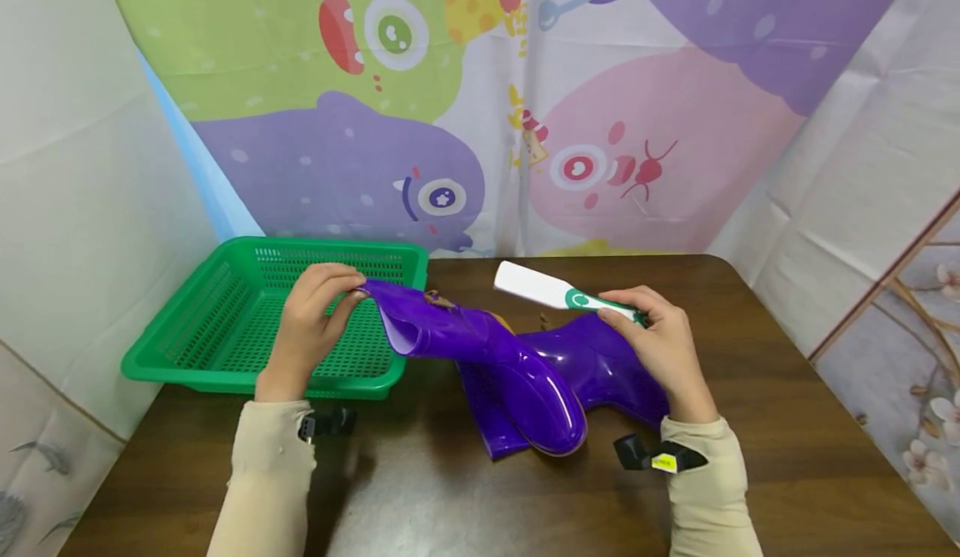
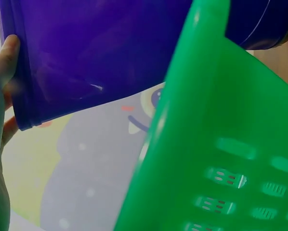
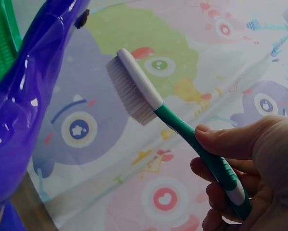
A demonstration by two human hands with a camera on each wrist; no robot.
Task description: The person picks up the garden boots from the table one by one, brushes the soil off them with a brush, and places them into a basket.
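Above the table, left fingers pinching one purple boot, right fingers gripping a brush, second boot partly covered.

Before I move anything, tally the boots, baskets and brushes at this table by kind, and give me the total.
Boots: 2 (held boot; tabletop boot, partly hidden behind it in the head view)
Baskets: 1 (green basket)
Brushes: 1 (white-and-green brush)
Total: 4
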